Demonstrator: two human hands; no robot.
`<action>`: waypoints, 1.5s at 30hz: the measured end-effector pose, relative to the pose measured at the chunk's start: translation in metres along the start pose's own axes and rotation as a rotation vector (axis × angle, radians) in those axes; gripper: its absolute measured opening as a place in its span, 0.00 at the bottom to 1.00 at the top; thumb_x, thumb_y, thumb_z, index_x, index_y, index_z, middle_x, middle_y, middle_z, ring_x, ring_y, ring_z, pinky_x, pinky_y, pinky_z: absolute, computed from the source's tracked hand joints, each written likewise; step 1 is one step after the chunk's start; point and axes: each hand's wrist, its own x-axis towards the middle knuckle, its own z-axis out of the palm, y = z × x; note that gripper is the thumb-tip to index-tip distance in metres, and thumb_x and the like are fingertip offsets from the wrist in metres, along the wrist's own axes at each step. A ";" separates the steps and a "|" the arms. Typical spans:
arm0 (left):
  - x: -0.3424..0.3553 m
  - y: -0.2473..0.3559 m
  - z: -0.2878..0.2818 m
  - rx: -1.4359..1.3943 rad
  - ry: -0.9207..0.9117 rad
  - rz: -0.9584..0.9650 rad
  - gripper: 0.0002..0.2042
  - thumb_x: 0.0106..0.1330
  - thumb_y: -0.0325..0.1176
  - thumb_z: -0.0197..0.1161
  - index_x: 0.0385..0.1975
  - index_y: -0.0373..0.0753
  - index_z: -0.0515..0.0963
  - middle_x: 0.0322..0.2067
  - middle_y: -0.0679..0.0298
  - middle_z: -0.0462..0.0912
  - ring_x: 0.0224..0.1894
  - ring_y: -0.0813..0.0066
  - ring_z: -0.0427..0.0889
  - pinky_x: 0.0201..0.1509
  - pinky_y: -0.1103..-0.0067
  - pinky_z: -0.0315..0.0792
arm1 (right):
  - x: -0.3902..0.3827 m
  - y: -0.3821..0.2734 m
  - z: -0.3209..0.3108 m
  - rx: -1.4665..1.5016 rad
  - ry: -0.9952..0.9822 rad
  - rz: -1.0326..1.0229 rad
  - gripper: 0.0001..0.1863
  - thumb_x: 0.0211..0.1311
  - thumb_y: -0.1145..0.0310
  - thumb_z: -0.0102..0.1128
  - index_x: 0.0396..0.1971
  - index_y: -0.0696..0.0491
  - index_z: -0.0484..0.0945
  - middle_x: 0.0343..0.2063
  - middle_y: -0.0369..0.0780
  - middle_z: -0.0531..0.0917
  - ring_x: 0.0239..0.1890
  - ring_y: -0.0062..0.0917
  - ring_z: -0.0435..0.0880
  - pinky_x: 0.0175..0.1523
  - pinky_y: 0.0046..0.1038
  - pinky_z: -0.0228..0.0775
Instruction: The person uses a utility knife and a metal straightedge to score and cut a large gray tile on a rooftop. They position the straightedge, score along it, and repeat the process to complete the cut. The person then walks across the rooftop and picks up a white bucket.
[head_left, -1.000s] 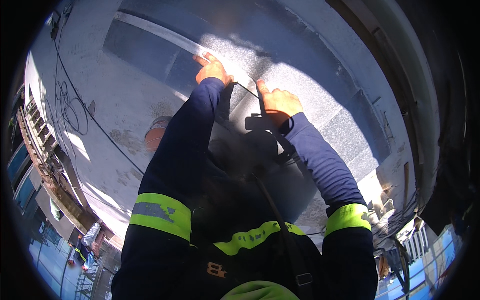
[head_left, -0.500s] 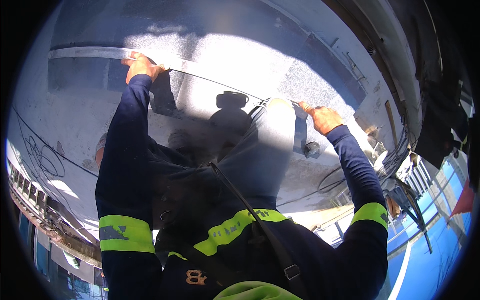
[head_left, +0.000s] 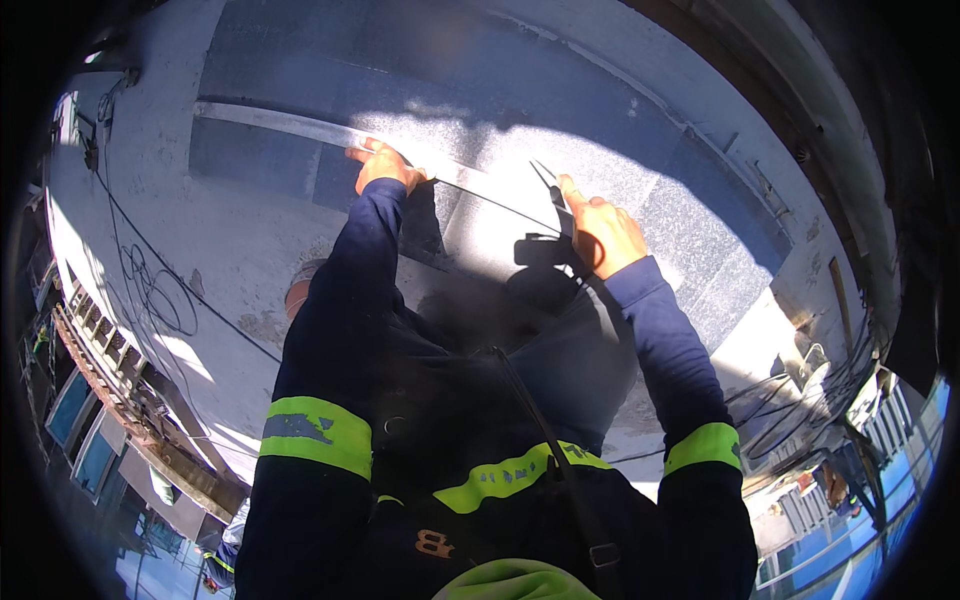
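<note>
A long, pale metal strip lies across grey metal sheeting, its right part washed out by sunlight. My left hand presses down and grips the strip around its middle, the thumb spread to the right. A thin dark line runs along the strip's near edge towards my right hand. That hand is closed, with the index finger pointing forward, just above the sheet. A slim, dark pointed shape shows beside its fingertip; whether this is a tool or a shadow is unclear. What the fingers hold is mostly hidden.
Loose black cable lies coiled on the pale floor at left. A reddish round object shows beside my left arm. More cables tangle at right. A railing edges the lower left, with a person beyond it.
My right hand has moved left along the strip, closer to my left hand. The left hand keeps its place on the strip. The whole view has shifted and turned slightly.
</note>
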 end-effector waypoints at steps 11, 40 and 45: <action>-0.001 -0.015 -0.003 -0.109 -0.001 -0.021 0.66 0.54 0.62 0.76 0.78 0.26 0.37 0.76 0.24 0.36 0.64 0.47 0.81 0.66 0.66 0.77 | 0.140 -0.157 0.051 -0.004 -0.109 -0.244 0.23 0.77 0.66 0.44 0.68 0.51 0.71 0.38 0.51 0.89 0.43 0.45 0.90 0.48 0.46 0.82; 0.020 -0.022 0.019 -0.091 0.047 0.123 0.69 0.52 0.57 0.82 0.76 0.21 0.35 0.72 0.17 0.41 0.65 0.35 0.77 0.69 0.62 0.75 | -0.290 0.181 0.067 0.022 0.181 0.803 0.24 0.72 0.62 0.57 0.67 0.46 0.75 0.43 0.53 0.88 0.48 0.50 0.88 0.53 0.45 0.79; 0.020 -0.026 0.011 -0.081 0.076 0.017 0.71 0.48 0.57 0.84 0.76 0.22 0.36 0.74 0.23 0.48 0.70 0.38 0.72 0.71 0.58 0.73 | -0.335 0.066 0.218 0.490 0.333 1.059 0.18 0.65 0.56 0.65 0.49 0.48 0.86 0.38 0.49 0.89 0.47 0.45 0.88 0.53 0.41 0.77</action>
